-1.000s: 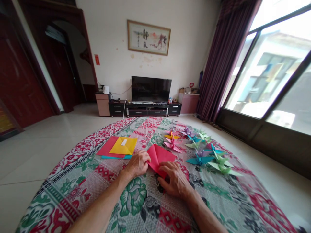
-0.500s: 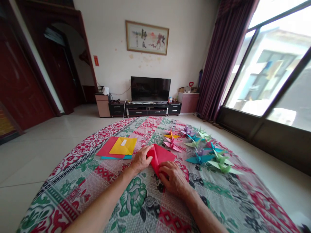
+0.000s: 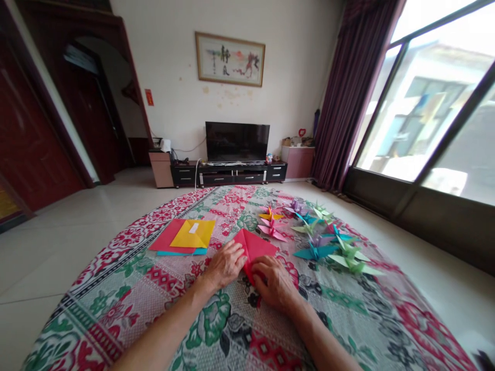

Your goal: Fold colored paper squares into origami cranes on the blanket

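Note:
A folded red paper (image 3: 257,247) lies on the flowered cloth (image 3: 216,330) in front of me. My left hand (image 3: 226,265) rests on its left edge, fingers bent and pressing down on the fold. My right hand (image 3: 275,283) covers the paper's near corner, fingers curled onto it. Left of the hands sits a stack of flat sheets, a yellow sheet (image 3: 193,233) on top of red and teal ones. Several folded paper cranes (image 3: 315,251) in pink, yellow, purple, teal and green stand to the right.
The cloth spreads over a pale tiled floor (image 3: 58,242). A black television (image 3: 237,141) on a low cabinet stands at the far wall under a framed picture. Large windows with a purple curtain (image 3: 348,93) fill the right side; dark wooden doors are on the left.
My left hand slid down the red paper's left edge and now presses flat on it. The right hand stays on the near corner. The camera view shifted slightly.

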A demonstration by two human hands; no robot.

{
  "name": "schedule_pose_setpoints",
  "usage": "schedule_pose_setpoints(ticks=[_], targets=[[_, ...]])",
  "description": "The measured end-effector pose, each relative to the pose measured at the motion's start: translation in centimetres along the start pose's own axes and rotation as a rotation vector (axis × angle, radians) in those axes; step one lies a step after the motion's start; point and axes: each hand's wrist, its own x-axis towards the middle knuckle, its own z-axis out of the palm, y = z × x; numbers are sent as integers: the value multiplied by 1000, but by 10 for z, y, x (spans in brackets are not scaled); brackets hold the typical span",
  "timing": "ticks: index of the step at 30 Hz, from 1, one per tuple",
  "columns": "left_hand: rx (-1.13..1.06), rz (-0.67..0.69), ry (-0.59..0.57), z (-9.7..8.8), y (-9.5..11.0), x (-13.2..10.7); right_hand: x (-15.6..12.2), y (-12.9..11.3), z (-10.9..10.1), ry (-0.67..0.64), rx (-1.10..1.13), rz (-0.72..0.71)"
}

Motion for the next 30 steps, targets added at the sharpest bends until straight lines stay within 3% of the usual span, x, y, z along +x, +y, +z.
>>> schedule_pose_setpoints(ticks=[6,10,30], targets=[[46,-133,-74,6,2,-8,-2,10,-3,2,17,-2],[56,-178,-55,11,6,-7,-4,16,-6,31,0,3],[31,-210,-165,0,14,-8,-7,21,-11,-15,20,-29]])
